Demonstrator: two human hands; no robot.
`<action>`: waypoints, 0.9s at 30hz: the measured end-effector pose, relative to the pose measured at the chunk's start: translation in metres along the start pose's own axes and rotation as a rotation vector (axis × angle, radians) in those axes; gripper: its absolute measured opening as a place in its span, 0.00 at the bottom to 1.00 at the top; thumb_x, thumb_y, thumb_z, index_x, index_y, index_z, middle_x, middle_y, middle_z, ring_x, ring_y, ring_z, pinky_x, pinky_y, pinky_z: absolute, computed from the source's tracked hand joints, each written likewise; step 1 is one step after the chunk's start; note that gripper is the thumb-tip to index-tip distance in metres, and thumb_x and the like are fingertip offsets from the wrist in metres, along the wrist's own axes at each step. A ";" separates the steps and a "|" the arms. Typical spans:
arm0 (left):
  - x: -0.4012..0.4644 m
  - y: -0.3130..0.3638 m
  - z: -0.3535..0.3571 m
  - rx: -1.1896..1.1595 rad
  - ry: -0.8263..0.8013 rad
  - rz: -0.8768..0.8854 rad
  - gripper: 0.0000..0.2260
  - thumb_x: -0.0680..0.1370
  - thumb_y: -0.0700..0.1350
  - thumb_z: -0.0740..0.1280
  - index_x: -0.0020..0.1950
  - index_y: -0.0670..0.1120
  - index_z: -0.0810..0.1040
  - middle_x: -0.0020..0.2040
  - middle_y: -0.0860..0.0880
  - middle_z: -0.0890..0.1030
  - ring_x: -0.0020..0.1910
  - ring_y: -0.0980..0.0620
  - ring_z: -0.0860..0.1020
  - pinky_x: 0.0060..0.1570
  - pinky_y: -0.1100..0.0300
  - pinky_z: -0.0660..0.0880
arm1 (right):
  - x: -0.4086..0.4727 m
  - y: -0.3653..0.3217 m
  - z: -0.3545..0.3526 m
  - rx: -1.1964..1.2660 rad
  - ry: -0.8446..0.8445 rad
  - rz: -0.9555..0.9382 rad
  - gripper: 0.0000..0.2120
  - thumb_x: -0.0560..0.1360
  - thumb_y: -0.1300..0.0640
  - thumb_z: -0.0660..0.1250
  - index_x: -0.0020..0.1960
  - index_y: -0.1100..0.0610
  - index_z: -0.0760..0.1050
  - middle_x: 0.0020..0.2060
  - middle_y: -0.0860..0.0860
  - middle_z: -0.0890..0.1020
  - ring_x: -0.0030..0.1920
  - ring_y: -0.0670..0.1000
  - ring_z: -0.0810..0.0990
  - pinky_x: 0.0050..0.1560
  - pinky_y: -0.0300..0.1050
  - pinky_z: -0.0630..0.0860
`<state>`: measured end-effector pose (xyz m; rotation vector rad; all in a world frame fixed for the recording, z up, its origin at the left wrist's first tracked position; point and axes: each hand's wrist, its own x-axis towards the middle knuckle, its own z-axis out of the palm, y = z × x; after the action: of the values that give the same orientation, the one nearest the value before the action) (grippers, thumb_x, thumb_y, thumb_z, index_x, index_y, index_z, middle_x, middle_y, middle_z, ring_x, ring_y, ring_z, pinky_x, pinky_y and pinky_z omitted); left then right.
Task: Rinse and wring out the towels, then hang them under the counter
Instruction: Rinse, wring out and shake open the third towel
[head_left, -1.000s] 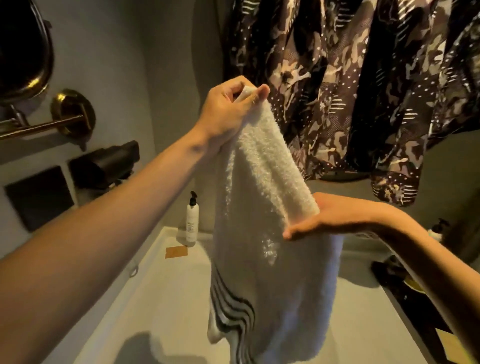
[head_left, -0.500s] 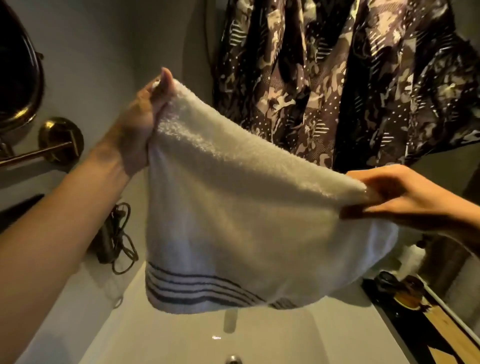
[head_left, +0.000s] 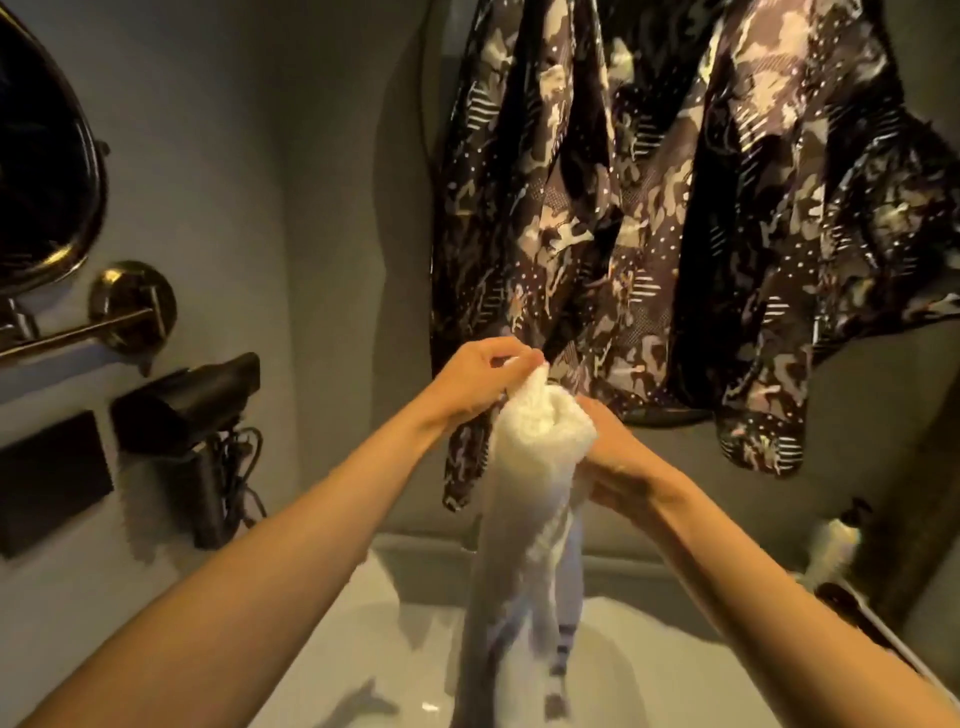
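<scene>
A white towel (head_left: 524, 519) with dark stripes near its lower end hangs folded lengthwise over the white sink (head_left: 649, 670). My left hand (head_left: 480, 382) pinches the towel's top edge from the left. My right hand (head_left: 615, 460) grips the bunched top from the right, just below and touching the left hand. The towel's lower end drops out of view at the bottom of the frame.
Patterned camouflage cloths (head_left: 670, 218) hang on the wall behind the sink. A black hair dryer (head_left: 192, 405) with its cord sits in a wall holder at left, under a brass bar (head_left: 78, 338) and a round mirror (head_left: 41, 166). A pump bottle (head_left: 836, 540) stands at right.
The towel was spread wide between both hands half a second ago. Now both hands have come together at its top and the towel hangs gathered in a narrow column.
</scene>
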<state>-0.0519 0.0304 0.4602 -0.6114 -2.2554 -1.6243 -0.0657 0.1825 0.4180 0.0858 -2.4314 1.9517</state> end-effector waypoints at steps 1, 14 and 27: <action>-0.013 -0.006 -0.001 -0.065 0.086 -0.020 0.03 0.81 0.48 0.68 0.49 0.51 0.81 0.46 0.55 0.83 0.44 0.60 0.81 0.55 0.61 0.79 | -0.014 0.008 -0.013 -0.214 -0.184 -0.038 0.16 0.81 0.68 0.60 0.49 0.53 0.83 0.40 0.44 0.87 0.40 0.38 0.82 0.54 0.44 0.82; -0.081 -0.040 0.007 -0.239 0.163 -0.015 0.17 0.82 0.33 0.61 0.63 0.50 0.80 0.58 0.49 0.84 0.60 0.53 0.81 0.61 0.57 0.79 | -0.046 -0.066 -0.078 -0.604 -0.355 -0.570 0.30 0.71 0.37 0.72 0.61 0.60 0.79 0.55 0.59 0.85 0.55 0.52 0.82 0.62 0.50 0.78; -0.047 0.009 0.033 -0.476 0.053 -0.648 0.14 0.76 0.49 0.73 0.57 0.42 0.82 0.48 0.45 0.86 0.44 0.46 0.84 0.45 0.53 0.81 | -0.095 0.060 -0.058 1.018 -0.187 0.153 0.31 0.81 0.34 0.52 0.54 0.53 0.87 0.57 0.56 0.86 0.56 0.57 0.85 0.55 0.52 0.82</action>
<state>-0.0061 0.0559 0.4354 0.1055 -2.1527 -2.4784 0.0250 0.2548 0.3673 0.0964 -1.2743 3.1293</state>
